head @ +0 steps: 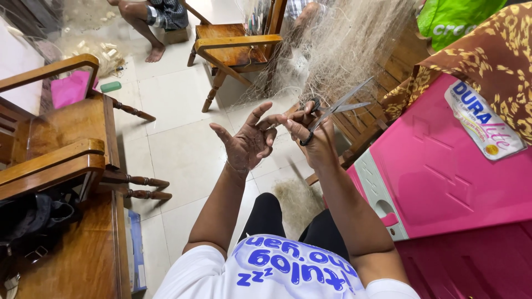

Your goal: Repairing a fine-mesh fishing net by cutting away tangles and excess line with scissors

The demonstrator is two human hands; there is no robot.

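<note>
My right hand grips a pair of scissors with dark handles, blades parted and pointing up to the right. My left hand is raised beside it, palm up and fingers spread, its forefinger meeting my right fingertips. Whether a thin thread runs between them cannot be told. A pale, fine fishing net hangs in a mass just beyond both hands, draped over a wooden chair.
A wooden armchair stands at left with a dark bag below it. A pink plastic cabinet under a patterned brown cloth is at right. Another person's bare legs rest on the tiled floor far back.
</note>
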